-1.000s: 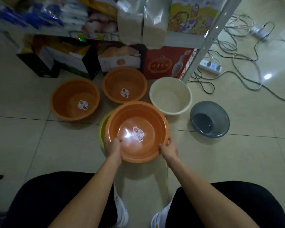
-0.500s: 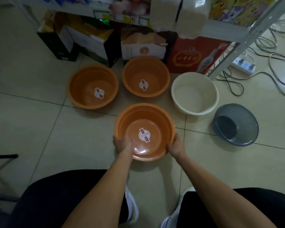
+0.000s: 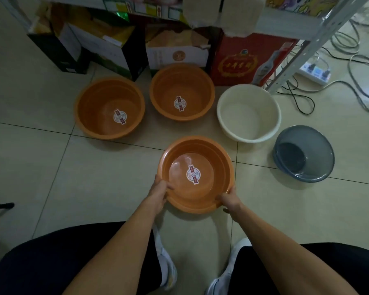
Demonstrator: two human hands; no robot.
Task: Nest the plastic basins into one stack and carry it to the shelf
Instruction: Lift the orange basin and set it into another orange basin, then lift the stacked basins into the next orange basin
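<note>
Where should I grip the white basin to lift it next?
Probably by the rolled rim of the white basin, one hand on each side, coming down from above. It sits upright and open, its walls look smooth and sloped, and the rim is the only lip to hook. Both hands, left and right, now grip the near orange basin.

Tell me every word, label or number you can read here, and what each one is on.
None can be read.
Round stickers in the held orange basin and the two orange basins behind: too small.
Gold characters on the red box: blurred.
Round logo on the white carton: blurred.
Shelf-edge tags: blurred.
</note>
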